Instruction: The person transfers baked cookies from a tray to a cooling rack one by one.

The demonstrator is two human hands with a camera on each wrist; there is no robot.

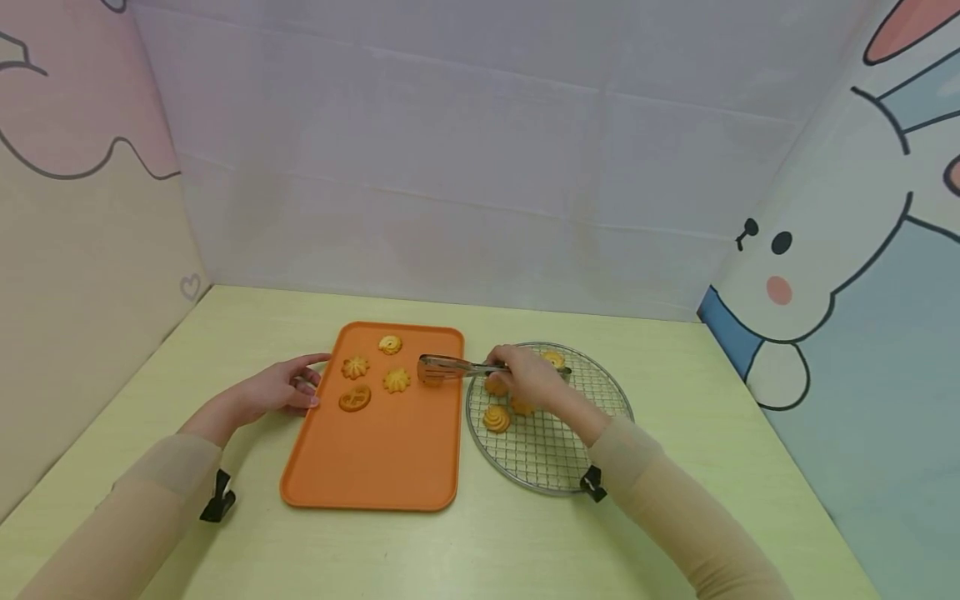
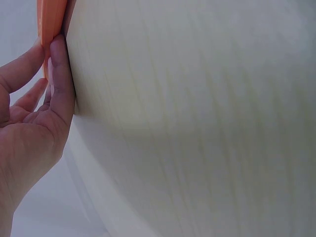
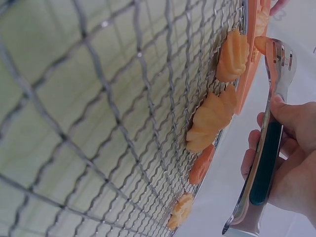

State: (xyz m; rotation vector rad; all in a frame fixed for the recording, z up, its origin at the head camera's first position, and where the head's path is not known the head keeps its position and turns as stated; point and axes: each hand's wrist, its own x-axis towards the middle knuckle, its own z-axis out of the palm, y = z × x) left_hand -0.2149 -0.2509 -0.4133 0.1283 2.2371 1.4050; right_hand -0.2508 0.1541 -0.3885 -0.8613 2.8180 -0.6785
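My right hand (image 1: 528,379) grips metal serving tongs (image 3: 266,163) with a dark green handle insert. The slotted tong tips reach over the right edge of an orange tray (image 1: 375,458), with a cookie (image 3: 260,44) between them. My left hand (image 1: 277,390) is at the tray's left edge, thumb and forefinger touching the rim. Toward the back of the tray lie a pretzel-shaped cookie (image 1: 355,398), star-shaped cookies (image 1: 397,380) and a round cookie (image 1: 390,344). Under my right hand is a round wire rack (image 1: 555,458) bearing several cookies, among them a swirled one (image 1: 497,418); the hand partly covers them.
Tray and rack stand side by side on a pale wood-grain table (image 1: 690,483). A whitish sheet (image 1: 465,167) rises behind it. Cartoon-printed panels stand at both sides, a rabbit (image 1: 810,275) on the right one.
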